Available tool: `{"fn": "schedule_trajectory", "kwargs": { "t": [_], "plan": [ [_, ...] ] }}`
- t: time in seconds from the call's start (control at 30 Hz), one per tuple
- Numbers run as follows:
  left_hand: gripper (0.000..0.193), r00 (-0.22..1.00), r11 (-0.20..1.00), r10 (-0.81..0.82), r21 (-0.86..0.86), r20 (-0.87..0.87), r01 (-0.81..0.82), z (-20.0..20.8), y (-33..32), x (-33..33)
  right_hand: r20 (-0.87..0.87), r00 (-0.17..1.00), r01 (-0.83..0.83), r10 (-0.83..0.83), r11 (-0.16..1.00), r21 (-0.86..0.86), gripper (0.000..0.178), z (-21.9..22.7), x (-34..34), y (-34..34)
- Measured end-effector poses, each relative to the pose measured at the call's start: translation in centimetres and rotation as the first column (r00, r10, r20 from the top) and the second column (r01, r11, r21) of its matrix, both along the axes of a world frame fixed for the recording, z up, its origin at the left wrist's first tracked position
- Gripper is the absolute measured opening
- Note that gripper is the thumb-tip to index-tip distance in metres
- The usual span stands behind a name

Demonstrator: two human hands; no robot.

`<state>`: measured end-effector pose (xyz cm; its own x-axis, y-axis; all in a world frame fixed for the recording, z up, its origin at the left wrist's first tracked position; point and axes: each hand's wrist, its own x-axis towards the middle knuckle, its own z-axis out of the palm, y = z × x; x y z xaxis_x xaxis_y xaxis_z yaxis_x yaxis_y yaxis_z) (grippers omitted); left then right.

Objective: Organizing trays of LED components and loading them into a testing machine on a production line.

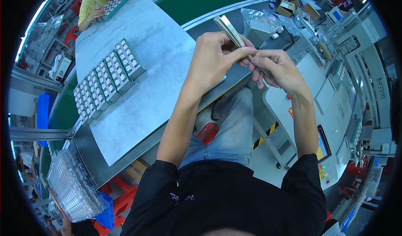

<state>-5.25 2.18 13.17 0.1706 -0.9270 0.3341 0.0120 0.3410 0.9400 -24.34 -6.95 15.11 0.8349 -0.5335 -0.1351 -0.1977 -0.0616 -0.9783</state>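
Up in front of me, both hands hold a long, silvery, ribbed metal strip (232,30), tilted from upper left to lower right. It looks like more than one layer at its upper end. My left hand (215,58) is wrapped round its middle, the thumb pressed along it. My right hand (278,68) pinches the lower part, fingertips close to the left thumb. The fingers hide much of the strip. To the left, several green trays (106,79) filled with rows of small whitish round pieces stand side by side on the pale marbled tabletop (138,123).
Across the table a person in yellow (90,10) works over a similar tray (115,8). At right stands a white machine with a touchscreen (322,146). Clear plastic bags (261,20) and small cartons (287,6) lie at the far right. Bubble-wrapped clear trays (73,185) sit lower left.
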Motion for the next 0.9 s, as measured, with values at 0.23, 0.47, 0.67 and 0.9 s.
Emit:
{"fn": "schedule_trajectory", "kwargs": {
  "t": [0.23,0.47,0.67,0.9],
  "plan": [
    [0.012,0.948,0.954,0.243,-0.129,-0.204,-0.272,-0.8,-0.8,-1.8,0.113,0.92,0.388,-0.376,0.915,-0.11,0.028,-0.9,0.7,0.4],
    [0.022,0.992,0.975,0.12,0.184,0.042,-0.125,-6.4,-8.4,4.3,0.23,0.917,0.32,-0.327,0.945,0.066,0.033,-3.5,-2.5,-0.8],
    [0.039,0.798,0.806,0.116,0.413,0.592,-0.423,-15.8,-18.7,9.2,0.28,0.875,0.401,-0.395,0.915,0.038,0.029,-2.5,-4.3,-0.4],
    [0.083,0.536,0.677,0.168,0.298,0.828,-0.673,-15.1,-19.2,8.0,0.395,0.764,0.573,-0.51,0.818,-0.05,0.025,-1.3,-6.9,-0.5]
  ]
}}
